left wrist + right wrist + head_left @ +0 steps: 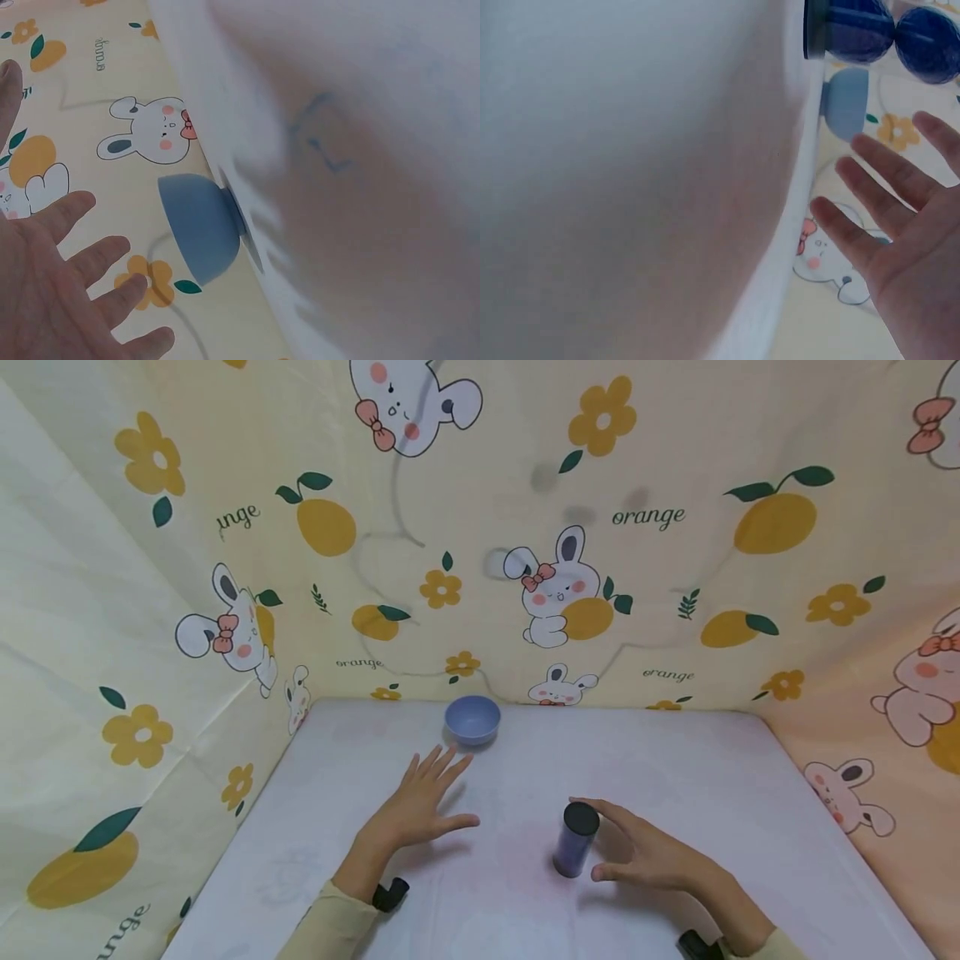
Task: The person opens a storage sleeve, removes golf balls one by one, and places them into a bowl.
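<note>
While the dark cylinder (575, 850) stands upright, untouched, right hand (651, 857) is spread beside it; left hand (417, 810), fingers straight, is held short of blue bowl (472, 720).

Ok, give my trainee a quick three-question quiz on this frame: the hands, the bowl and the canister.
1. True or false: the right hand has its fingers wrapped tightly round the dark canister.
2. Which thing stands nearer the back wall? A) the blue bowl B) the dark canister
3. Fill in: the left hand lies with fingers spread, pointing toward the ____.

Key:
1. False. The fingers are straight and cupped beside the upright canister; no grip shows.
2. A. The bowl sits at the far edge of the white table.
3. Blue bowl, which it does not touch.
</note>
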`<state>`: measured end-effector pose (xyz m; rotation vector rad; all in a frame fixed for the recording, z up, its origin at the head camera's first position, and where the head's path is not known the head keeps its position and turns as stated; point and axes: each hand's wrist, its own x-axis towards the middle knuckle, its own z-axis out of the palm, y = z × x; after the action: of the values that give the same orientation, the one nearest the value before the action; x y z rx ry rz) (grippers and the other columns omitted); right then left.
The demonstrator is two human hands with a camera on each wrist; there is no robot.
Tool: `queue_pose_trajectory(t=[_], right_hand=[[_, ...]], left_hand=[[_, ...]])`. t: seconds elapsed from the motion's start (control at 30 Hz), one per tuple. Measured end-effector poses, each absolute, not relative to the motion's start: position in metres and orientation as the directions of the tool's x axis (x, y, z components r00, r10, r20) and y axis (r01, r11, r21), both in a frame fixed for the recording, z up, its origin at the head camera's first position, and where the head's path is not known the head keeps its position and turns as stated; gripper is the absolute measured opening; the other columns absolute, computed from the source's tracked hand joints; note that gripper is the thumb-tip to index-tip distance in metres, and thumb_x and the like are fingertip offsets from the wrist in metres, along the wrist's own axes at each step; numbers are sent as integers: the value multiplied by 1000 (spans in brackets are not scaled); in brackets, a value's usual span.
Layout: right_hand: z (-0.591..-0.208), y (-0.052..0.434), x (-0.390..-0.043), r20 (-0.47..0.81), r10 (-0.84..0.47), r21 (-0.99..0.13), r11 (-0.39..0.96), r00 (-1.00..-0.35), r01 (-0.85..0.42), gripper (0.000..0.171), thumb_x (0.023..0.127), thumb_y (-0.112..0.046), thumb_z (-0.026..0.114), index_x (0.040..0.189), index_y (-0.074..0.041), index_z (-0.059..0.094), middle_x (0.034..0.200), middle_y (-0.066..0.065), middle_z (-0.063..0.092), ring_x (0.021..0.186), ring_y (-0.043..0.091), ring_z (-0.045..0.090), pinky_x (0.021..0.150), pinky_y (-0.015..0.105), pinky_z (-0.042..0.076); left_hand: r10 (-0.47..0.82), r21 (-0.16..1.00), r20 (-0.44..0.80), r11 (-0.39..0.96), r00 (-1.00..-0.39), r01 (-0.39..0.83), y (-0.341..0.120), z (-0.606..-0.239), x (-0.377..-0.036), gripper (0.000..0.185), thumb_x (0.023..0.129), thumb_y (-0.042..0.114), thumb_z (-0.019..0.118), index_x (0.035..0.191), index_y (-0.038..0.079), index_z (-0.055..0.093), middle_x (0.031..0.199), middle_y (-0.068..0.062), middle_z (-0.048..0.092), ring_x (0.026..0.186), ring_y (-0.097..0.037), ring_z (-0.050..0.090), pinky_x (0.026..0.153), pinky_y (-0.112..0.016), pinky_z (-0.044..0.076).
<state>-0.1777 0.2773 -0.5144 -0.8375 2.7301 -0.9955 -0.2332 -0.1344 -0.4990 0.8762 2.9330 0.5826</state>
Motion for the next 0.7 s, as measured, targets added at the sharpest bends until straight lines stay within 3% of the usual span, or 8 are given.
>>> queue_pose_trajectory(t=[0.13, 0.3, 0.43, 0.7], right_hand=[[-514, 274, -179, 37, -540, -652, 625, -841, -430, 91, 87, -47, 90, 160, -13, 48, 160, 9, 54, 145, 41, 52, 114, 67, 41], [-519, 269, -183, 50, -579, -686, 573, -814, -449, 69, 91, -53, 84, 149, -26, 59, 150, -7, 63, 142, 25, 56, 118, 48, 45], [-522, 265, -186, 33, -614, -732, 522, -789, -437, 54, 96, -49, 79, 143, -28, 63, 142, -11, 67, 140, 18, 57, 118, 41, 45], [-523, 256, -192, 24, -674, -851, 374, -738, -368, 57, 101, -30, 78, 152, -15, 59, 149, 4, 66, 141, 12, 56, 116, 27, 44]], left_hand=[[544, 364, 83, 763, -835, 533, -130, -498, -234, 100, 95, 75, 64, 173, 26, 24, 180, -11, 15, 165, -39, 10, 130, -66, 5], [554, 361, 80, 758, -828, 542, -124, -498, -235, 99, 95, 76, 63, 173, 27, 24, 180, -10, 15, 164, -41, 13, 130, -66, 7], [563, 370, 76, 750, -823, 548, -120, -497, -235, 99, 96, 75, 63, 173, 27, 24, 180, -8, 14, 165, -40, 13, 130, -65, 7], [580, 367, 90, 736, -809, 569, -114, -498, -236, 98, 96, 75, 62, 173, 29, 23, 180, -6, 15, 165, -36, 13, 131, -61, 9]])
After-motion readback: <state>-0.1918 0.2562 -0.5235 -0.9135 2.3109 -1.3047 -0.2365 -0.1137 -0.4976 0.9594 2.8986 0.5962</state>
